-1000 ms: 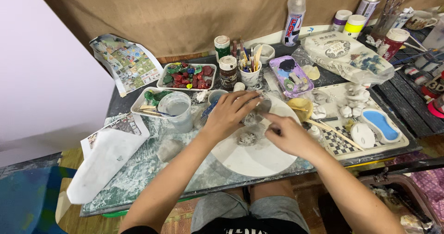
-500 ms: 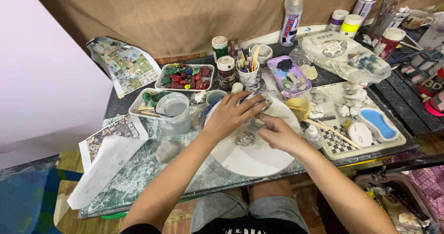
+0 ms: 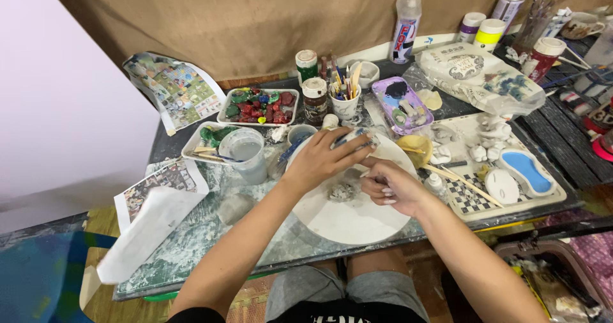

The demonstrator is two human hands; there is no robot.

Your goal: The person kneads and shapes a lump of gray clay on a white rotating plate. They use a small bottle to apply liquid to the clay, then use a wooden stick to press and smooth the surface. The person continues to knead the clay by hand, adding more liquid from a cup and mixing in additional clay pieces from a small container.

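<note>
Fingers (image 3: 348, 145) of our left hand (image 3: 322, 160) clasp a small pale figurine (image 3: 357, 138) above the round white plate (image 3: 348, 217).
Our right hand (image 3: 389, 186), fingers curled, holds a thin brush beside it; we judge painting barely begun, grey lump (image 3: 343, 191) waiting.

Small grey-white clay lump (image 3: 345, 191), rough and crumbly, flat on the round white plate (image 3: 345, 224), mid-table.
</note>
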